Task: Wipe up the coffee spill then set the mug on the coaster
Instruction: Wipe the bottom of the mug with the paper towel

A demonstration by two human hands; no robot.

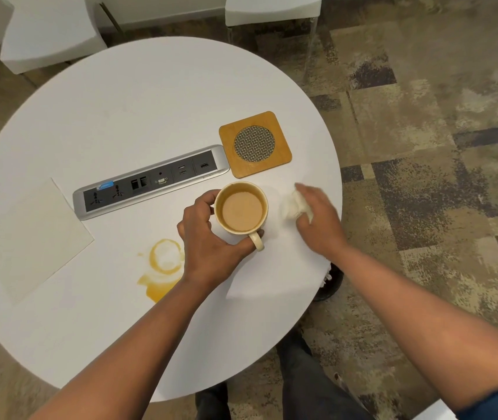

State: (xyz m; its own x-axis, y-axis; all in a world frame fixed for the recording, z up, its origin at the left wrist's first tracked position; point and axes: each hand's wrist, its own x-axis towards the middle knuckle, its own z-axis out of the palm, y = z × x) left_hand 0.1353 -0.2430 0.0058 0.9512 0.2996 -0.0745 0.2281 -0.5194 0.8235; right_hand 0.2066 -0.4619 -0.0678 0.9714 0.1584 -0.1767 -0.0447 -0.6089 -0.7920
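Observation:
A cream mug (241, 211) full of milky coffee stands on the round white table (138, 95), its handle toward me. My left hand (208, 237) wraps around the mug's left side and handle. My right hand (317, 219) holds a crumpled white tissue (291, 207) against the table just right of the mug. An orange-brown coffee spill (163, 268) with a ring mark lies on the table left of my left wrist. The square wooden coaster (255, 144) with a woven round centre sits just beyond the mug.
A silver power and data socket strip (151, 181) runs across the table's middle, touching the coaster's left edge. A flat white napkin (32, 237) lies at the left. White chairs (48, 28) stand beyond the table. My shoes (331, 283) show below the table's right edge.

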